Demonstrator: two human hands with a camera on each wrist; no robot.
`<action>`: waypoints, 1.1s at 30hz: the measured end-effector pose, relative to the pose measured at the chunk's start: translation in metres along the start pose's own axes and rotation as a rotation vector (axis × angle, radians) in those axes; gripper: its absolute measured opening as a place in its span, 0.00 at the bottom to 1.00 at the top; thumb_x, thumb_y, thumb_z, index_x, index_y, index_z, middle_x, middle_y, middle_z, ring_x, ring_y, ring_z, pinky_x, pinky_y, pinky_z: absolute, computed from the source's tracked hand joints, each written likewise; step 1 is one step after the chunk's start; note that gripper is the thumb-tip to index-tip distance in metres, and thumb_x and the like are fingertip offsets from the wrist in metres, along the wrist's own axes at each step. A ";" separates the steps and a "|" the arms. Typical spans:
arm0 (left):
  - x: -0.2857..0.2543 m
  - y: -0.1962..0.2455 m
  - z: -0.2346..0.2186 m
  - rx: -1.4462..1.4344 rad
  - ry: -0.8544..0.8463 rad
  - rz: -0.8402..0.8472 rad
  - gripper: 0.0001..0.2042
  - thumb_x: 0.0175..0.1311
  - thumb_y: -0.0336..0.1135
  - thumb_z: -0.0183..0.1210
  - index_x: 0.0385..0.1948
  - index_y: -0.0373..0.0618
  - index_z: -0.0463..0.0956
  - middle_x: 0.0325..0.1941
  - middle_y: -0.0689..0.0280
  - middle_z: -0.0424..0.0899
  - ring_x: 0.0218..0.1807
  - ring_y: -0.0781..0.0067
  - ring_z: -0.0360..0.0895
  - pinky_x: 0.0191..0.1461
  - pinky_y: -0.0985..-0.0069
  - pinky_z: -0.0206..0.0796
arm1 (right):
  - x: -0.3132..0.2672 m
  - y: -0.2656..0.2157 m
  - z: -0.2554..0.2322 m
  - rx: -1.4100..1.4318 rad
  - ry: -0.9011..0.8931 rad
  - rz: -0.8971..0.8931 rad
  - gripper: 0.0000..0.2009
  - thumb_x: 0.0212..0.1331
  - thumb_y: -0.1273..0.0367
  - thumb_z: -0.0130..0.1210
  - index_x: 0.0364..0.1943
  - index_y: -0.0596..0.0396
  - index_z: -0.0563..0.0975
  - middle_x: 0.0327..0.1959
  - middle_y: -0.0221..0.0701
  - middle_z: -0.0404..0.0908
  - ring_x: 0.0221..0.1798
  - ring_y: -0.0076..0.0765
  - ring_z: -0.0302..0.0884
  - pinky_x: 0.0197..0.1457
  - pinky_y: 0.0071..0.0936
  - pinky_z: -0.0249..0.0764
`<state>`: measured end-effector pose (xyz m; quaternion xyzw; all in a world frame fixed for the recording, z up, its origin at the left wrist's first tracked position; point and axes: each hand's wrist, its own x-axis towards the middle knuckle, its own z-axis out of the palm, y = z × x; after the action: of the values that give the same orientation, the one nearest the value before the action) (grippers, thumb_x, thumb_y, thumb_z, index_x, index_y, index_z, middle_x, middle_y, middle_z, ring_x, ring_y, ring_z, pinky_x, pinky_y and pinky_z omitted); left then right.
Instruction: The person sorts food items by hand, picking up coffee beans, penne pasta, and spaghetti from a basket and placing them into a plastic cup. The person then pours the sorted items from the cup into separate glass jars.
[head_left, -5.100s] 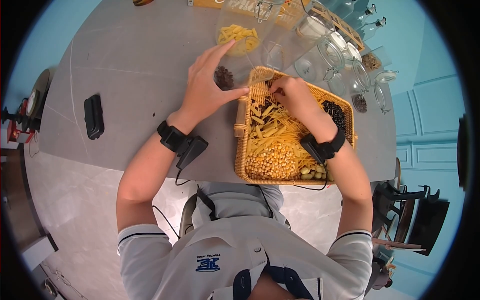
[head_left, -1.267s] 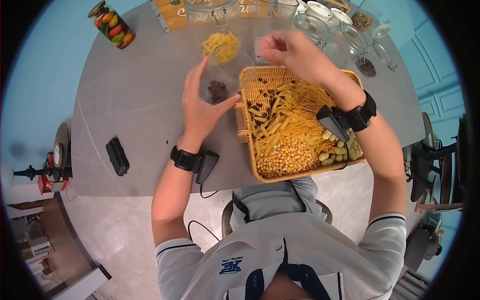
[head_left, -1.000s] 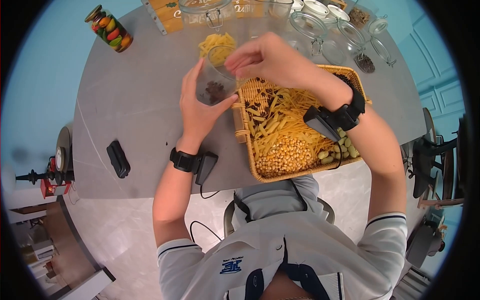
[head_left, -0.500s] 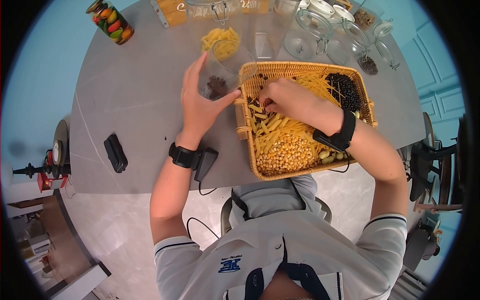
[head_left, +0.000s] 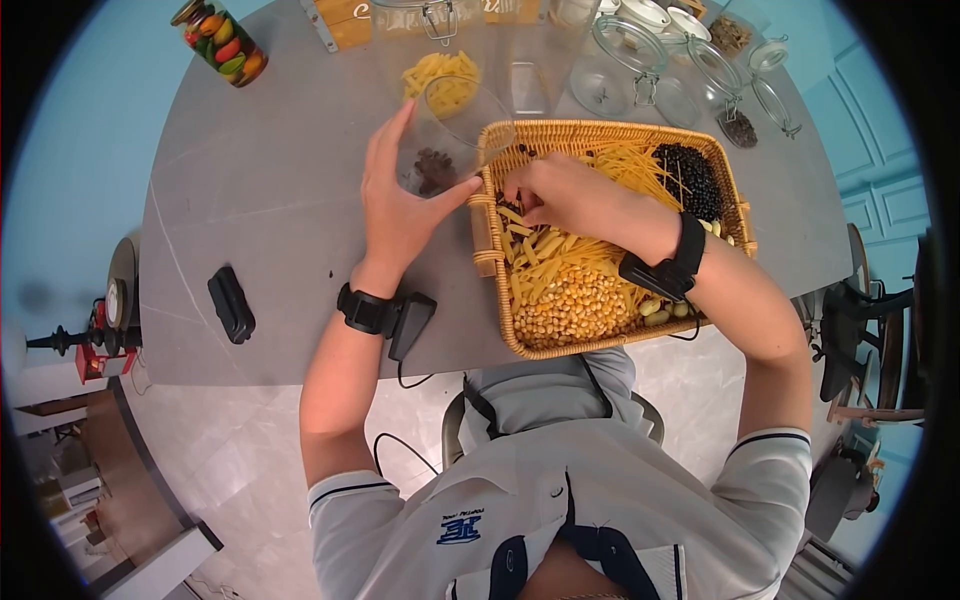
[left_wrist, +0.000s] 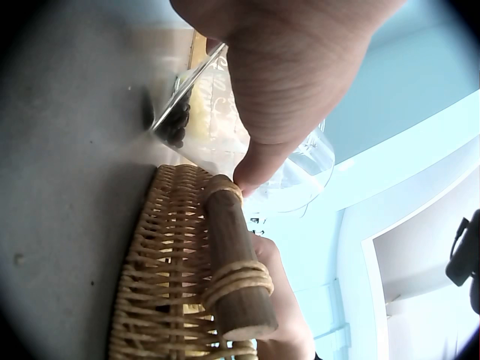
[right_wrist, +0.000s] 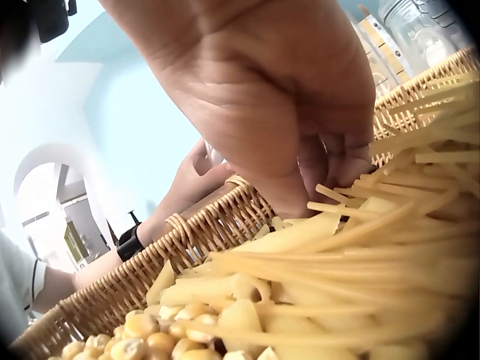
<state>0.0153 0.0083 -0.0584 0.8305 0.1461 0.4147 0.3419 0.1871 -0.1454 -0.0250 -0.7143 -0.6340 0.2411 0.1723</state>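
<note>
Beside the wicker basket (head_left: 625,129), the clear container (head_left: 458,142) of dark pieces (head_left: 435,170) is in my left hand (head_left: 400,215), fingers curved wide around it, while my right hand (head_left: 575,200) bends its fingers into the basket, tips hidden so I cannot tell whether they pinch anything, and a tall jar (head_left: 432,48) beyond is cut off.

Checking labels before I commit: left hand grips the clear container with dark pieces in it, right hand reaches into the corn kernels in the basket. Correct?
Not the corn kernels: the head view shows the right hand by the penne, farther into the basket. The left hand does grip the clear container with dark pieces.
</note>
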 end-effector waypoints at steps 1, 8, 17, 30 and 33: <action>0.000 0.000 0.000 -0.001 -0.001 0.000 0.45 0.43 0.36 0.80 0.69 0.47 0.66 0.67 0.56 0.72 0.67 0.56 0.71 0.69 0.62 0.65 | 0.000 -0.005 -0.004 0.017 -0.022 0.017 0.13 0.50 0.77 0.68 0.40 0.59 0.81 0.31 0.38 0.85 0.39 0.46 0.85 0.43 0.39 0.78; 0.001 0.002 0.000 -0.008 0.001 -0.008 0.46 0.43 0.35 0.80 0.69 0.47 0.66 0.66 0.56 0.73 0.67 0.56 0.71 0.69 0.63 0.64 | 0.008 0.002 0.009 0.039 0.007 -0.041 0.10 0.52 0.74 0.68 0.36 0.58 0.78 0.25 0.37 0.82 0.32 0.45 0.83 0.37 0.38 0.74; 0.001 0.001 0.002 -0.002 0.012 0.023 0.46 0.43 0.34 0.80 0.69 0.46 0.65 0.66 0.56 0.73 0.67 0.56 0.71 0.69 0.64 0.64 | 0.003 0.000 0.012 -0.160 -0.063 -0.077 0.05 0.55 0.77 0.61 0.34 0.61 0.77 0.36 0.44 0.83 0.39 0.51 0.82 0.40 0.42 0.74; 0.001 0.004 -0.001 0.010 -0.012 -0.001 0.46 0.44 0.33 0.80 0.70 0.42 0.64 0.66 0.58 0.71 0.67 0.62 0.70 0.71 0.66 0.62 | 0.011 -0.006 -0.068 0.274 0.321 0.057 0.06 0.60 0.73 0.62 0.39 0.60 0.82 0.32 0.35 0.86 0.37 0.33 0.83 0.42 0.30 0.77; 0.001 0.002 0.001 -0.008 0.005 0.007 0.46 0.43 0.34 0.80 0.70 0.44 0.64 0.66 0.57 0.72 0.67 0.58 0.71 0.70 0.64 0.64 | 0.023 -0.025 -0.071 0.350 0.346 -0.095 0.07 0.62 0.73 0.63 0.42 0.61 0.83 0.34 0.30 0.86 0.38 0.21 0.82 0.46 0.23 0.78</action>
<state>0.0170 0.0068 -0.0570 0.8286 0.1426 0.4185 0.3434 0.2087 -0.1147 0.0444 -0.6736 -0.5765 0.2131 0.4105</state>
